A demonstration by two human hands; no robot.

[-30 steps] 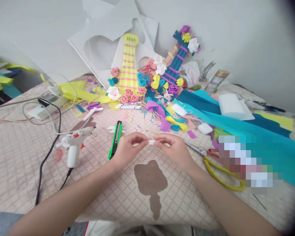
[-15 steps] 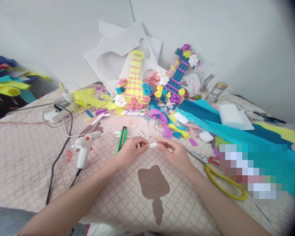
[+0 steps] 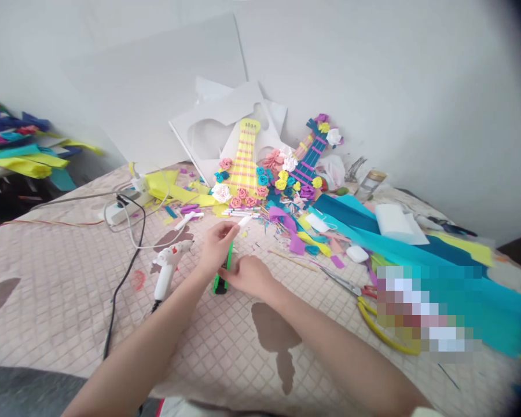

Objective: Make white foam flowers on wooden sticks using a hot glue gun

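Slim white strip (image 3: 245,221) in left hand's (image 3: 218,246) pinch, right hand (image 3: 250,274) on long green-and-black cutter (image 3: 220,284) just below, grip kinda unclear

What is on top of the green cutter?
The right hand reaches over the green cutter, covering part of its middle. Its near end and a strip of green edge show; whether the far end runs behind the left hand cannot be told.

Two bare, uncovered hands close together, arms converging from both sides.
The left hand (image 3: 218,243) reaches slightly farther forward, its thumb and curled fingers pinched together; its forearm (image 3: 156,330) slants up from lower left. The right hand (image 3: 252,275) lies lower, knuckles up, thumb pointing left, other fingertips hidden from view.
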